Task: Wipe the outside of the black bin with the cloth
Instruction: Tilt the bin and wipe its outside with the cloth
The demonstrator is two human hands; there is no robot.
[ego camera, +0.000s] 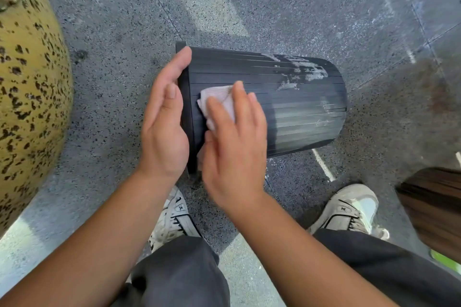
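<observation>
1. Grey speckled stone floor (299,7) w/ thin seam lines: filling most of frame; pale scuffs at upper right.
2. Mustard-yellow rounded object w/ black flecks (27,97): bulging in along left edge; what it is, can't tell.
3. Black ribbed plastic bin (287,107): lying on its side at frame centre, rim end pointing left, base end pointing right. Whitish smears showing on upper right of its wall; a paler sheen lower right.
4. Dark grey trousers (179,274): covering both legs at bottom centre & bottom right.
5. Dark brown streaky object (434,209): blurred, at right edge; not identifiable.
6. White lace-up sneakers w/ black trim (351,212): one at lower centre, one at lower right, both standing on floor below bin.
7. Left hand (164,117): open, fingers straight & together, palm pressing flat against bin's rim end, centre-left.
8. Right hand (234,139): fingers straight & slightly spread, pressing cloth flat onto bin wall just right of rim; not gripping it.
9. Small white woven cloth (217,99): lying crumpled on bin's side wall near rim, partly sticking out beyond right fingertips.
</observation>
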